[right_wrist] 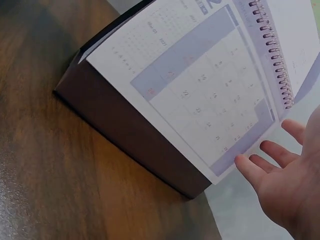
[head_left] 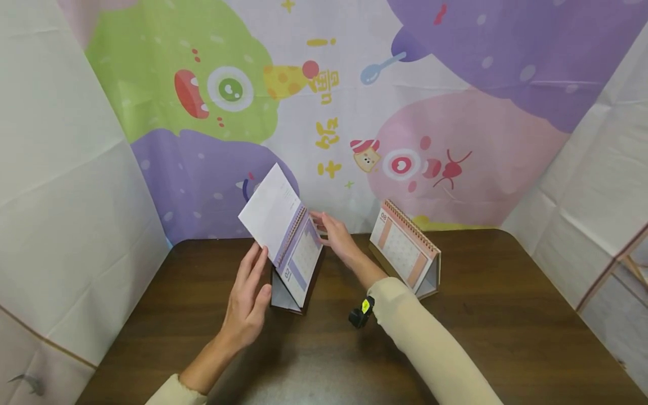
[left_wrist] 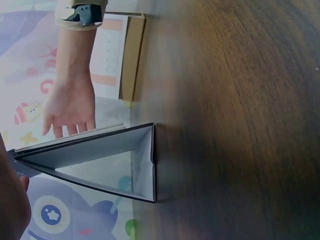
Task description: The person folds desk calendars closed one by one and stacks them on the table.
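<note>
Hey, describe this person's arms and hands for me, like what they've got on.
The left sleeve and right sleeve are plain pale cream, each ending short of the hand. The left hand and right hand are bare, without gloves. A small black device with a bright yellow-green patch sits at the right sleeve's end.

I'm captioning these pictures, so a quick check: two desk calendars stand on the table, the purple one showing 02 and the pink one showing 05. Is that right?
Not quite: the pink calendar shows 08, not 05, as the head view makes clear. The rest holds: the purple calendar shows 02, and both stand on the table.
</note>
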Tool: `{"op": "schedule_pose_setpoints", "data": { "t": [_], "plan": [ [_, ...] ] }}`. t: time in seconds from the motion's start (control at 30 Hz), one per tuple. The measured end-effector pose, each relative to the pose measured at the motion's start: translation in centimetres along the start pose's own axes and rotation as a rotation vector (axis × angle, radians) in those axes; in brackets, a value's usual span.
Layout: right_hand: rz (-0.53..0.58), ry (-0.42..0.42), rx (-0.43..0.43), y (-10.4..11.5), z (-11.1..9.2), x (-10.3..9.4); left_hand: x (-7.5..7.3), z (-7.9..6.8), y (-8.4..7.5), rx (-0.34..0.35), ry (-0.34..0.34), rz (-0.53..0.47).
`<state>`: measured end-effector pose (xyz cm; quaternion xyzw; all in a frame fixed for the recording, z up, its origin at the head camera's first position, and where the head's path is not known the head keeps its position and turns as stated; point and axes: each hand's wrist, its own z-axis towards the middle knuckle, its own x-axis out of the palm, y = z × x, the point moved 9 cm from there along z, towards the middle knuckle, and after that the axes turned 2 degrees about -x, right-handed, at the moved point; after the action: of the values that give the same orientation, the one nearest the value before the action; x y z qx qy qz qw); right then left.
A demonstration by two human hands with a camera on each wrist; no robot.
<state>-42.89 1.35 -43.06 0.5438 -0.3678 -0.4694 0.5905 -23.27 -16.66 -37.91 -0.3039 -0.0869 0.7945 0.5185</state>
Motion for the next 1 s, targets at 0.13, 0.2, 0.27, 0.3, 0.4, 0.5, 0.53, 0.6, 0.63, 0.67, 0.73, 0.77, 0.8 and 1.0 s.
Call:
{"op": "schedule_pose_setpoints", "data": {
  "t": [0.13,0.2,0.27,0.3,0.4,0.5,0.53,0.6,0.63,0.67,0.73,0.77,0.8,1.0],
  "plan": [
    [0.017,-0.001,-0.011,0.5,0.3,-0.6,0.2,0.1,-0.2,0.034,0.004,-0.001],
    [0.029,-0.001,-0.018,0.8,0.4,-0.9,0.3,0.1,-0.3,0.048,0.006,-0.011],
    [0.04,-0.008,-0.023,1.1,0.5,-1.2,0.3,0.1,-0.6,0.065,0.001,-0.014],
    [0.047,-0.011,-0.025,1.3,0.6,-1.3,0.3,0.2,-0.7,0.068,0.003,-0.016],
    [0.061,-0.025,-0.029,1.7,0.7,-1.8,0.4,0.2,-0.8,0.07,0.011,-0.019],
    [0.068,-0.044,-0.048,2.1,0.7,-2.3,0.5,0.2,-0.6,0.065,0.024,-0.027],
    [0.074,-0.053,-0.056,2.3,0.7,-2.4,0.5,0.3,-0.6,0.066,0.03,-0.031],
    [0.087,-0.071,-0.075,2.5,0.7,-2.7,0.6,0.3,-0.6,0.08,0.036,-0.033],
    [0.097,-0.079,-0.084,2.6,0.7,-2.9,0.6,0.3,-0.6,0.084,0.039,-0.033],
    [0.109,-0.086,-0.092,2.7,0.6,-3.0,0.7,0.3,-0.6,0.089,0.043,-0.032],
    [0.128,-0.091,-0.109,2.9,0.6,-3.1,0.8,0.4,-0.7,0.102,0.047,-0.029],
    [0.132,-0.09,-0.117,3.0,0.6,-3.1,0.8,0.3,-0.8,0.102,0.05,-0.026],
    [0.137,-0.088,-0.124,3.2,0.6,-3.1,0.9,0.3,-0.8,0.102,0.05,-0.023],
    [0.172,-0.094,-0.146,3.9,0.6,-3.3,1.1,0.2,-1.0,0.102,0.048,-0.004]
  ]
}}
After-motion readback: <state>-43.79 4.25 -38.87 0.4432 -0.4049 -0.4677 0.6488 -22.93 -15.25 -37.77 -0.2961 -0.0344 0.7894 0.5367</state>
